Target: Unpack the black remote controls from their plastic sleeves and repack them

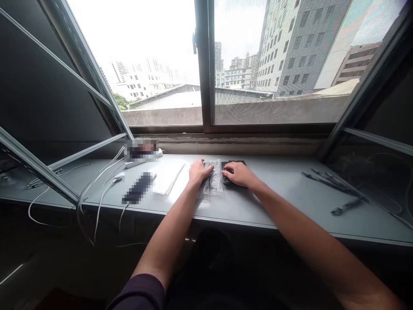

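My left hand (198,171) rests with curled fingers on the left edge of a clear plastic bag (213,184) that lies on the grey window ledge (280,202). Something dark shows inside the bag; I cannot make it out. My right hand (239,173) lies over a small black device (231,176) just right of the bag, fingers bent and pressing on it. Both forearms reach forward from the lower edge of the view.
A flat clear sleeve (167,177) lies left of the bag. Further left sit a dark blurred object (138,188), a white power strip (142,157) and white cables (97,189). Black cable ties (335,183) lie at the right. Open window frames flank the ledge.
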### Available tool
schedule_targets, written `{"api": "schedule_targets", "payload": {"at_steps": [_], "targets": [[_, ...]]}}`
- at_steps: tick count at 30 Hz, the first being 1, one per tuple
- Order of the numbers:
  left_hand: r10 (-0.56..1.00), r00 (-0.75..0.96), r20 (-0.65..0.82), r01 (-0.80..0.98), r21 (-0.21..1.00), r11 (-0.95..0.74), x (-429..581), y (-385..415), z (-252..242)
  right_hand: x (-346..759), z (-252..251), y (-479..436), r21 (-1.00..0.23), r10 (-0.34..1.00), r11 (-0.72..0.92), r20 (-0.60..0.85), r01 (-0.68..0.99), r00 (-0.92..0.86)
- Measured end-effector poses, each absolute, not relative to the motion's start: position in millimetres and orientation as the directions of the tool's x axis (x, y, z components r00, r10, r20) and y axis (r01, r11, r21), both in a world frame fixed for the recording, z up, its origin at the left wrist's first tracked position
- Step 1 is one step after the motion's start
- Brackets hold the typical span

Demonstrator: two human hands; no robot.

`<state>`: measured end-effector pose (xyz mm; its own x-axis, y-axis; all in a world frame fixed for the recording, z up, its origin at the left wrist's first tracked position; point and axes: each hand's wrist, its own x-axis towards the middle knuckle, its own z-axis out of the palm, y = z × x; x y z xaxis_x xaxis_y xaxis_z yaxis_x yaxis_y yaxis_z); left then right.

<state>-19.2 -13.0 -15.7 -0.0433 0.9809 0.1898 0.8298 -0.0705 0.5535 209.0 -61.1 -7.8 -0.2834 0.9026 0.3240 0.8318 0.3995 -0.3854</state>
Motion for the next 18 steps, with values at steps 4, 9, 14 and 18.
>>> {"api": "schedule_targets", "payload": {"at_steps": [4,9,14,18], "targets": [[0.98,-0.043,0.193,0.82,0.567,-0.075,-19.7,-12.8,-16.7,208.3,-6.6,-62.2,-0.384,0.906,0.391,0.318,0.836,-0.279],[0.977,-0.066,0.204,0.749,0.657,-0.086,-21.4,-11.1,-19.9,207.6,-3.8,-64.6,-0.396,0.907,0.393,0.315,0.83,-0.279],[0.962,-0.079,0.26,0.633,0.759,-0.153,-23.1,-10.5,-20.4,207.4,-1.7,-66.5,-0.408,0.906,0.398,0.313,0.822,-0.283],[0.953,-0.083,0.292,0.607,0.773,-0.184,-22.8,-13.0,-16.4,207.4,-2.0,-66.5,-0.407,0.91,0.39,0.307,0.826,-0.279]]}}
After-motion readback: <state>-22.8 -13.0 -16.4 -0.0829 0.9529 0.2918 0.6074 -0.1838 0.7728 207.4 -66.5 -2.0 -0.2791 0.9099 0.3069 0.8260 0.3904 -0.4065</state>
